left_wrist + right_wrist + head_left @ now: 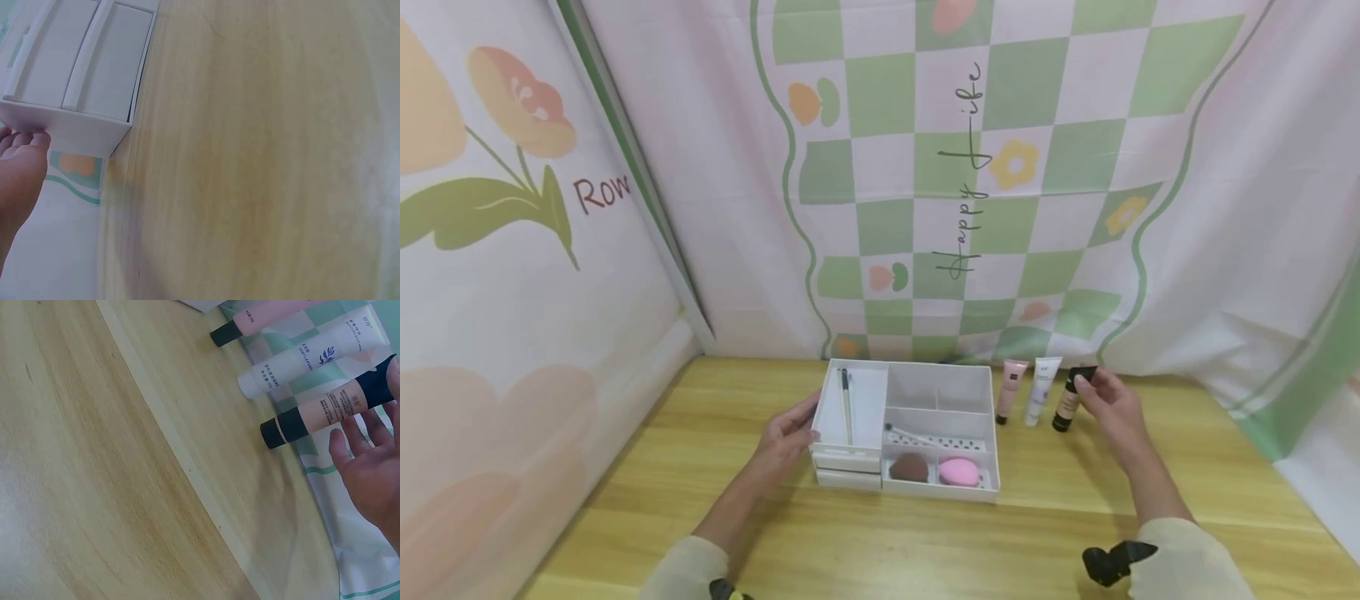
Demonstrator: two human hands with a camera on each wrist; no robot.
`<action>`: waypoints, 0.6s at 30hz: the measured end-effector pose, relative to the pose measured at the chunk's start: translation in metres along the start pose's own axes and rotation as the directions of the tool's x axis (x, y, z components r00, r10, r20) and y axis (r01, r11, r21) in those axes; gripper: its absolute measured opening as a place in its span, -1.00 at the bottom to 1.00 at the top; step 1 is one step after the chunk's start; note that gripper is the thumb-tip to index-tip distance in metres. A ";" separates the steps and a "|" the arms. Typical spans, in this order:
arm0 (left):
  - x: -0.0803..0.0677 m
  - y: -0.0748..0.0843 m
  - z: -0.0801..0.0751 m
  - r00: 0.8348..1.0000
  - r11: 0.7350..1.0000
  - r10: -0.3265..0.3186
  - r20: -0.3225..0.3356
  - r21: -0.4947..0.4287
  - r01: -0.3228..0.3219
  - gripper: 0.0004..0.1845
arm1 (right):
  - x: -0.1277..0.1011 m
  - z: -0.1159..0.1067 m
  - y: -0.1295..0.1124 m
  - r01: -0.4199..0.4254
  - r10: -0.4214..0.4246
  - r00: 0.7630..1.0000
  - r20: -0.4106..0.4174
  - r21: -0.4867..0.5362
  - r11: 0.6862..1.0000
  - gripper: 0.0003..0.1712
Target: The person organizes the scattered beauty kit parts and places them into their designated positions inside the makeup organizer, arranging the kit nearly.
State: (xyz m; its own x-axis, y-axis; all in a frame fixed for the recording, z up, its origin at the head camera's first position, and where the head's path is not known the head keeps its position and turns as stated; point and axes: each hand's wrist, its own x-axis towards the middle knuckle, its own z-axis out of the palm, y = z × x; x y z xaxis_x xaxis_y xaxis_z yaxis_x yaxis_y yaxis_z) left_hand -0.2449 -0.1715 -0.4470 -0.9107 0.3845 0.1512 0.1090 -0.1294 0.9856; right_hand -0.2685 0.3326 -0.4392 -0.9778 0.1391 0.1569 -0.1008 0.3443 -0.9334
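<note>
A white desktop organizer [882, 492] with open compartments and small drawers stands on the table. My left hand [785, 439] rests against its left side wall; in the left wrist view the fingers [39, 140] touch that wall below the drawer fronts [112, 59]. On the right, my right hand [1112, 410] pinches the black top end of a beige-and-black cosmetic tube [1067, 406], which stands upright on its cap. The right wrist view shows the thumb over the end of this tube [331, 406]. Beside it stand a white tube [1041, 392] and a pink tube [1011, 390].
Slim brushes [847, 404] lie in the organizer's left top tray. Its front compartments hold a brown sponge [909, 467] and a pink sponge [959, 472], with a dotted strip [951, 442] behind them. A patterned curtain [955, 208] hangs behind the wooden table [880, 550].
</note>
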 end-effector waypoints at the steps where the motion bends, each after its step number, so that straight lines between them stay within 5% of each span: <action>1: 0.000 0.000 0.000 1.000 1.000 0.000 0.001 -0.001 0.000 -0.25 | 0.001 0.000 0.001 0.004 -0.004 1.000 0.005 0.008 1.000 -0.26; 7: 0.001 -0.001 -0.001 1.000 1.000 -0.007 -0.002 0.015 0.007 -0.26 | 0.005 0.000 0.004 0.031 -0.031 0.999 0.011 0.016 0.999 -0.33; 14: 0.002 -0.002 -0.002 1.000 1.000 -0.010 0.001 0.005 0.010 -0.25 | 0.006 -0.001 0.004 0.021 -0.021 1.000 0.000 0.105 0.994 -0.68; 18: 0.002 -0.002 -0.002 1.000 1.000 -0.015 -0.005 0.014 0.015 -0.25 | 0.006 0.001 0.003 0.029 -0.026 0.999 -0.035 0.085 0.996 -0.67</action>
State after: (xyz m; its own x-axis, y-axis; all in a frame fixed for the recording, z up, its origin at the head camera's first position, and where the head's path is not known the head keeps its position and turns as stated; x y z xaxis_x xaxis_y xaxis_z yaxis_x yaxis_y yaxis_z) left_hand -0.2478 -0.1726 -0.4490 -0.9143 0.3816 0.1357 0.1007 -0.1103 0.9888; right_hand -0.2751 0.3337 -0.4419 -0.9678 0.1624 0.1922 -0.1442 0.2675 -0.9527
